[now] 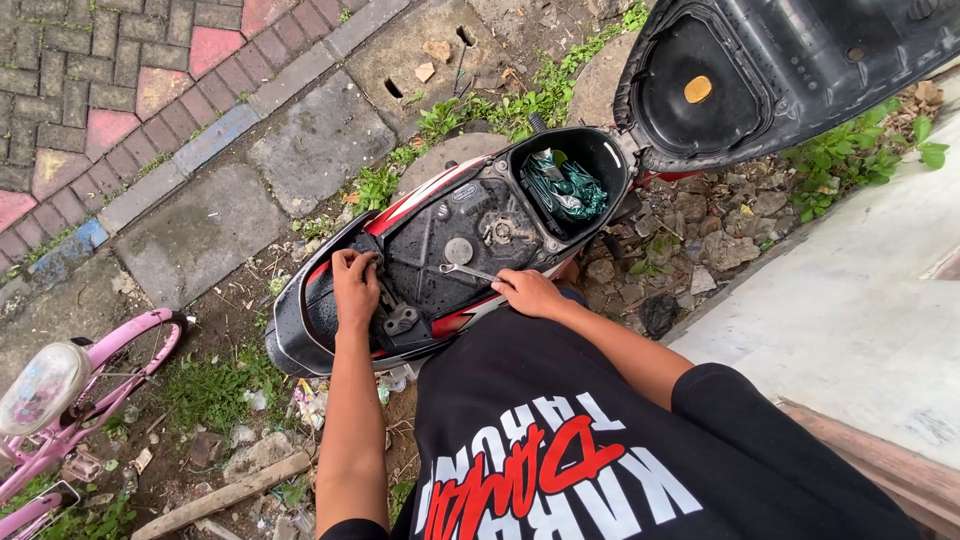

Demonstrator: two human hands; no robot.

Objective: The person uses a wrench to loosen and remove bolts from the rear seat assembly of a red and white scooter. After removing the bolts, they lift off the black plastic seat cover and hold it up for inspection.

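One silver metal wrench sits pinched in the right hand, while the left hand presses, fingers curled, on one black-and-red scooter's open compartment.

Wrench on scooter, bicycle at left.

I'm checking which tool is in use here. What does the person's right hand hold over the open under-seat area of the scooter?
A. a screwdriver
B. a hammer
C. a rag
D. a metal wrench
D: the right hand grips a slim silver metal wrench whose open end lies over the black under-seat tray, while the left hand rests on the tray's rear edge.
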